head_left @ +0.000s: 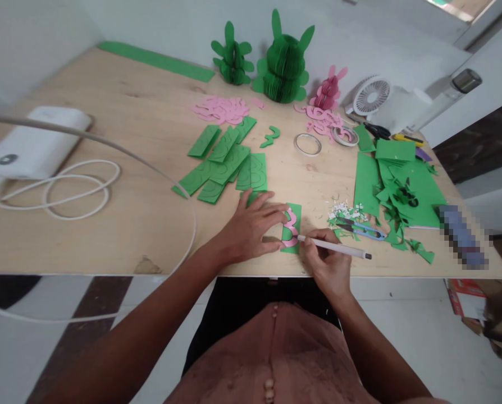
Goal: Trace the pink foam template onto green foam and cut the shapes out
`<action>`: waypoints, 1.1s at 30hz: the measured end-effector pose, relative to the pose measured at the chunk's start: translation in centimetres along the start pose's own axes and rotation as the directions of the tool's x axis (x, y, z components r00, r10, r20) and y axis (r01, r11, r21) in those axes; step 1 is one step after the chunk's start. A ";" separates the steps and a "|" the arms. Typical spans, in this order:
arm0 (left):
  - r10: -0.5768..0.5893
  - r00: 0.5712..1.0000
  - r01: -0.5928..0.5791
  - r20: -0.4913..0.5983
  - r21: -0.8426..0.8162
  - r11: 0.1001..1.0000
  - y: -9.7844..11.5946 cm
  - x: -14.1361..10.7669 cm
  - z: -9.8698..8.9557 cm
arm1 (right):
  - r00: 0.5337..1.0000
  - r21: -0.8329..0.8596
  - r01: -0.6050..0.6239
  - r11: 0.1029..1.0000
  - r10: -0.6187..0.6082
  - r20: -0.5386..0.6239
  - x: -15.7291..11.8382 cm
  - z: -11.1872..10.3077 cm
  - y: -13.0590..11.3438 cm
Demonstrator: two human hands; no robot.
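My right hand (327,261) grips a white pen (339,247), its tip at the edge of a curvy pink paper cutout (292,231). Under that cutout lies a small green paper rectangle (296,212) near the table's front edge. With fingers spread, my left hand (255,227) presses the left side of the cutout and the green paper. Beyond it are several folded green strips (228,163) with curved outlines drawn on them. A loose green curvy cutout (270,136) lies farther back.
Blue-handled snips (363,229) rest among paper scraps right of my hand, by a green sheet (423,185). Tape rings (307,145), pink cutouts (221,109), green paper bunnies (285,70) and a fan (371,95) stand farther back. A white power bank (36,140) with its cable sits left.
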State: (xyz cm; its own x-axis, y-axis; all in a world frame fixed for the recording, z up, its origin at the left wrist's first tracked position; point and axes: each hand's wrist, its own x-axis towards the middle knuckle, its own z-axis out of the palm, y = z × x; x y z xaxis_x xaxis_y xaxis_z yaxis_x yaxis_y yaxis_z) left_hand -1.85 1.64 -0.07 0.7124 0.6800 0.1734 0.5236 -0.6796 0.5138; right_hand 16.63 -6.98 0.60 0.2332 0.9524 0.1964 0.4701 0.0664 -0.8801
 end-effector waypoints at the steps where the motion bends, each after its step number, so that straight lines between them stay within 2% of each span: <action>1: 0.000 1.000 0.000 -0.001 0.001 1.000 0.0 0.0 0.0 | 1.000 -0.007 0.002 1.000 -0.002 0.000 0.0 0.0 0.0; 15: -0.001 1.000 0.001 -0.008 -0.012 1.000 0.0 -0.1 0.1 | 0.998 -0.057 0.054 0.997 -0.053 0.034 -0.4 -0.1 0.4; 24: -0.002 1.000 0.002 -0.002 -0.001 1.000 -0.1 0.0 0.1 | 0.998 -0.061 0.045 0.997 -0.042 0.056 -0.5 0.1 -0.1; 28: -0.002 1.000 0.002 -0.005 0.001 1.000 -0.1 0.0 0.1 | 0.999 -0.030 0.025 0.999 -0.023 0.043 -0.3 -0.1 0.0; 33: -0.001 1.000 0.001 -0.007 -0.001 1.000 -0.1 -0.1 0.1 | 0.999 0.011 -0.010 1.000 0.010 -0.034 -0.2 -0.2 0.4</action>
State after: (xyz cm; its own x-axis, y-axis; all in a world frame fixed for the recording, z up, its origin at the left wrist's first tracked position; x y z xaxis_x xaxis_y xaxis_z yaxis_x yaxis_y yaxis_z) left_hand -1.89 1.63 -0.24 0.7085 0.6827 0.1784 0.5241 -0.6785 0.5147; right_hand 16.96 -7.22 0.30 0.2668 0.9423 0.2022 0.4583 0.0606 -0.8867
